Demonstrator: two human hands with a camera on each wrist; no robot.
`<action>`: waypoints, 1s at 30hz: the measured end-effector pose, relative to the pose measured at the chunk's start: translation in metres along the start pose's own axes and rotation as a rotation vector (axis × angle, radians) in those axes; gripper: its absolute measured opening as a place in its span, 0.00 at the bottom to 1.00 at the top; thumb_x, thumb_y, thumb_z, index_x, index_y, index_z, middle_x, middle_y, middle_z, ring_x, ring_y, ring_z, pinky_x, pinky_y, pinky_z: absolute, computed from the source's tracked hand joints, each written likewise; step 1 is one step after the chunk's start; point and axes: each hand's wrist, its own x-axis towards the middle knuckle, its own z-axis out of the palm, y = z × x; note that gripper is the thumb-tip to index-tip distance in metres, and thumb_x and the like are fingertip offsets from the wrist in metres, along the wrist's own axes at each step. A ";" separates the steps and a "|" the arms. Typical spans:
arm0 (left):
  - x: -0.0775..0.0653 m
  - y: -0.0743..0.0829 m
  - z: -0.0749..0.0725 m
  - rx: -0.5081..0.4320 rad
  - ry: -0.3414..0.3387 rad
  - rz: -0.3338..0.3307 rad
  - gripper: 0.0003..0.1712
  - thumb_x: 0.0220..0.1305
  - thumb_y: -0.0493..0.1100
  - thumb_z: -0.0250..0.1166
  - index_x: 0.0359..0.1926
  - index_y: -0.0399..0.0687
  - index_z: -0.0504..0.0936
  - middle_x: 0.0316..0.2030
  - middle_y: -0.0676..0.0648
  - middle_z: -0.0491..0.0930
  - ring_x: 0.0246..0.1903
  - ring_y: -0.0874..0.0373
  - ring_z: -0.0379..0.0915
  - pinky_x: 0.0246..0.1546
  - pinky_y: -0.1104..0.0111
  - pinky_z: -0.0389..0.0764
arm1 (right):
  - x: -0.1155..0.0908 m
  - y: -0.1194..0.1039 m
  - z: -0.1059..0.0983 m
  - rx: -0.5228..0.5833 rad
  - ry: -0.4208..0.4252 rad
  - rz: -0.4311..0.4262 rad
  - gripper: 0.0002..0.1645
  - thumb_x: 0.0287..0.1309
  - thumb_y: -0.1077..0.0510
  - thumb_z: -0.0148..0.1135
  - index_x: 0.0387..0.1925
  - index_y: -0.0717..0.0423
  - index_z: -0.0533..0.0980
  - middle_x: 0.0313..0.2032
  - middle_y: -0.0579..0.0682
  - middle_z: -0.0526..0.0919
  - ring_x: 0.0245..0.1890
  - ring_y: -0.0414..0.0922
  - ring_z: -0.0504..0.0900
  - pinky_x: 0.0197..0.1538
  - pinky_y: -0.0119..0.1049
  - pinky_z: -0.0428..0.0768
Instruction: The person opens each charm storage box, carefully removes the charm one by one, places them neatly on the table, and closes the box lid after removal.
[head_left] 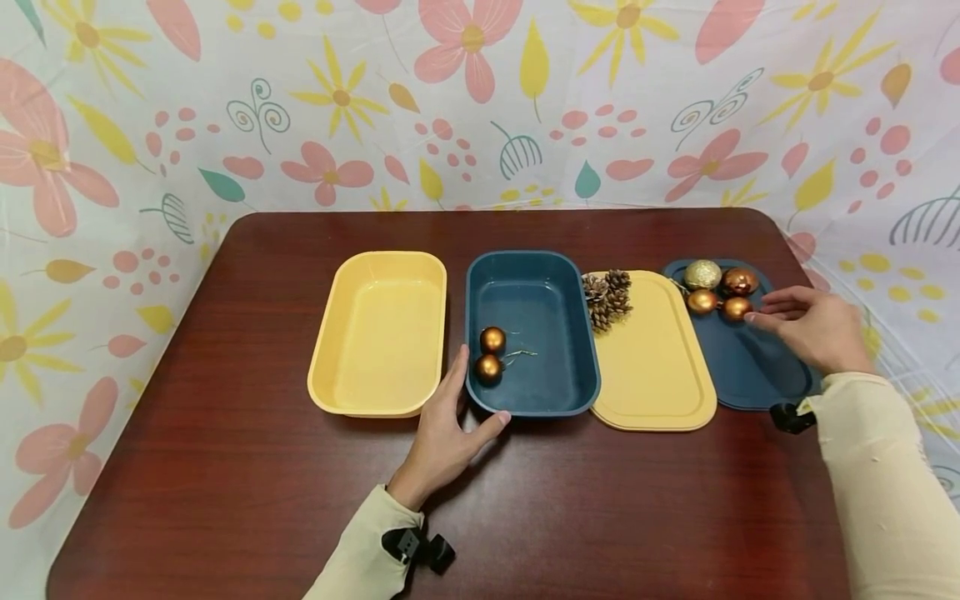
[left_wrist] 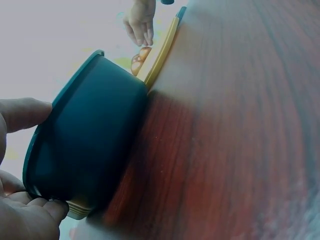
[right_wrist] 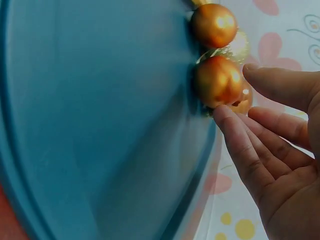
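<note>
At the near left corner of a blue container (head_left: 536, 402), my left hand (head_left: 447, 436) holds the side, its thumb on the near rim and its fingers along the left wall. Two copper ornament balls (head_left: 492, 340) with thin stems lie inside. On the far right, my right hand (head_left: 817, 327) reaches over a blue lid (head_left: 765, 367). Thumb and fingers are spread around a copper ball (right_wrist: 218, 81); the index fingertip is at its edge and the thumb stands apart. More copper balls (head_left: 702, 302) and a gold glitter ball (head_left: 702, 274) sit close by.
A yellow container (head_left: 375, 333) stands left of the blue one. Between the blue container and the blue lid lies a yellow lid (head_left: 656, 358), with pine cones (head_left: 609, 300) at its far left corner. A floral cloth (head_left: 480, 108) hangs behind the brown table (head_left: 600, 508).
</note>
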 end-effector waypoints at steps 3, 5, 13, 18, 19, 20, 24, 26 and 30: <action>0.000 0.000 0.000 -0.001 0.000 0.001 0.57 0.59 0.49 0.73 0.80 0.45 0.47 0.80 0.42 0.48 0.79 0.56 0.45 0.77 0.54 0.56 | -0.002 -0.005 -0.001 0.009 0.013 -0.011 0.33 0.59 0.41 0.70 0.51 0.65 0.78 0.25 0.25 0.81 0.23 0.12 0.70 0.27 0.17 0.73; 0.000 0.001 0.000 -0.002 0.000 0.001 0.57 0.59 0.49 0.73 0.80 0.45 0.47 0.80 0.43 0.48 0.79 0.56 0.45 0.77 0.54 0.56 | -0.003 -0.008 -0.001 0.015 0.018 -0.021 0.32 0.59 0.42 0.70 0.51 0.65 0.79 0.25 0.20 0.78 0.23 0.12 0.71 0.27 0.17 0.74; 0.000 0.000 0.001 0.002 -0.001 -0.005 0.57 0.59 0.49 0.72 0.80 0.47 0.47 0.80 0.44 0.48 0.79 0.56 0.45 0.77 0.53 0.56 | -0.008 -0.020 -0.001 0.020 0.046 -0.046 0.30 0.59 0.43 0.70 0.50 0.63 0.79 0.22 0.11 0.69 0.23 0.11 0.70 0.26 0.16 0.73; -0.001 -0.001 0.001 -0.006 0.006 -0.006 0.57 0.59 0.49 0.72 0.80 0.46 0.47 0.80 0.43 0.48 0.79 0.56 0.45 0.77 0.54 0.57 | -0.008 -0.029 -0.003 0.051 0.061 -0.099 0.26 0.58 0.48 0.73 0.50 0.63 0.80 0.23 0.10 0.70 0.24 0.11 0.72 0.27 0.14 0.73; -0.001 -0.001 0.001 -0.010 0.005 -0.006 0.57 0.60 0.48 0.73 0.80 0.46 0.47 0.80 0.43 0.48 0.79 0.56 0.45 0.77 0.54 0.57 | -0.008 -0.031 -0.003 0.056 0.069 -0.107 0.25 0.58 0.49 0.73 0.49 0.63 0.80 0.23 0.10 0.70 0.25 0.11 0.72 0.28 0.14 0.73; -0.001 -0.001 0.001 -0.008 0.005 -0.006 0.57 0.60 0.48 0.73 0.80 0.46 0.47 0.80 0.43 0.48 0.79 0.56 0.45 0.77 0.54 0.57 | -0.009 -0.034 -0.003 0.054 0.078 -0.113 0.25 0.58 0.49 0.73 0.49 0.63 0.80 0.24 0.10 0.70 0.25 0.11 0.72 0.28 0.14 0.72; 0.000 -0.001 0.000 -0.005 0.004 -0.007 0.57 0.59 0.49 0.73 0.80 0.46 0.47 0.80 0.43 0.48 0.79 0.56 0.45 0.77 0.54 0.57 | -0.011 -0.047 -0.006 0.067 0.102 -0.142 0.23 0.57 0.51 0.73 0.48 0.62 0.81 0.24 0.09 0.70 0.25 0.11 0.72 0.28 0.13 0.71; -0.001 -0.001 0.001 0.003 0.005 -0.004 0.57 0.59 0.49 0.72 0.80 0.45 0.47 0.80 0.43 0.48 0.79 0.56 0.45 0.77 0.54 0.57 | -0.012 -0.054 -0.008 0.067 0.113 -0.150 0.23 0.57 0.50 0.73 0.48 0.62 0.81 0.24 0.09 0.70 0.25 0.11 0.72 0.28 0.13 0.71; -0.001 -0.001 0.001 0.013 0.010 0.003 0.57 0.59 0.49 0.72 0.80 0.45 0.48 0.80 0.42 0.49 0.79 0.55 0.46 0.77 0.54 0.56 | -0.014 -0.069 -0.010 0.074 0.127 -0.173 0.23 0.55 0.50 0.75 0.48 0.60 0.81 0.24 0.08 0.71 0.24 0.12 0.73 0.28 0.14 0.72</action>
